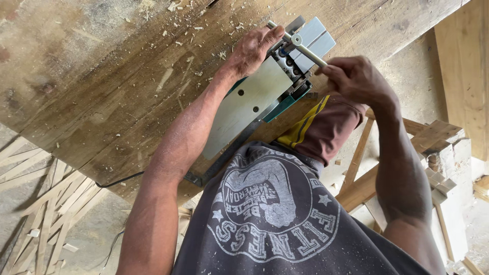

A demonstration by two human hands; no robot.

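An electric hand planer (257,99) lies upside down on a wide wooden board (91,86), its flat metal sole facing up and its teal body showing underneath. My left hand (252,51) presses on the planer near the blade drum. My right hand (354,76) grips the end of a thin metal T-shaped wrench (300,43) that sits on the drum area.
Wood shavings and sawdust are scattered over the board. Thin wooden strips (46,203) lie on the floor at the lower left. A black cable (119,179) runs off the board's edge. Timber pieces and a wooden frame (428,147) stand at the right.
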